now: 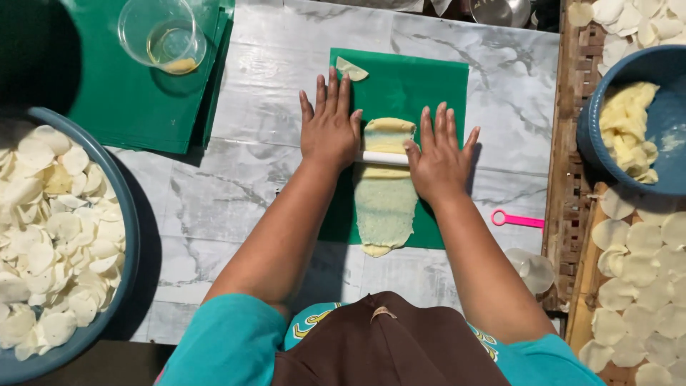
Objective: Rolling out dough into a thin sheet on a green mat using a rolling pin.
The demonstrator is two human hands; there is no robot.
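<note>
My left hand and right hand press flat, fingers spread wide, on a white cylindrical rolling pin, its ends hidden beneath my palms, across the pale yellow flattened dough strip between them.

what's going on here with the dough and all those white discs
A person presses both palms, left hand and right hand, flat on a white rolling pin lying across a strip of pale dough on a green mat. The dough nearer the person is already thin; the far end is thicker. A blue basin of thin white discs sits to the left, and a blue bowl of dough lumps to the right.
</note>
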